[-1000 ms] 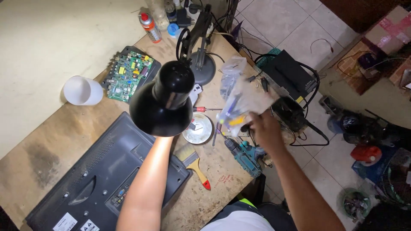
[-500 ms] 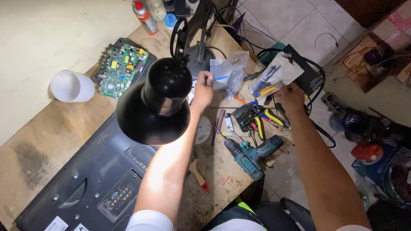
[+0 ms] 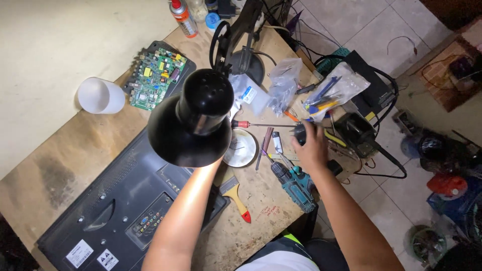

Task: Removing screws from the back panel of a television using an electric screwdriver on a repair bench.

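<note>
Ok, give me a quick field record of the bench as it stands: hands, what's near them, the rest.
right hand: over a small dark object among loose tools; grip unclear
left hand: hidden behind the black lamp shade; only the forearm shows
near right hand: teal cordless drill, red-handled screwdriver, clear bags of tools
bench centre: round metal dish, yellow-handled brush
bench left: face-down black television, green circuit board, white cup

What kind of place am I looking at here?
Probably a small electronics repair bench: a bare circuit board, a flat-screen set lying face down, and a cordless drill by the right hand.
</note>
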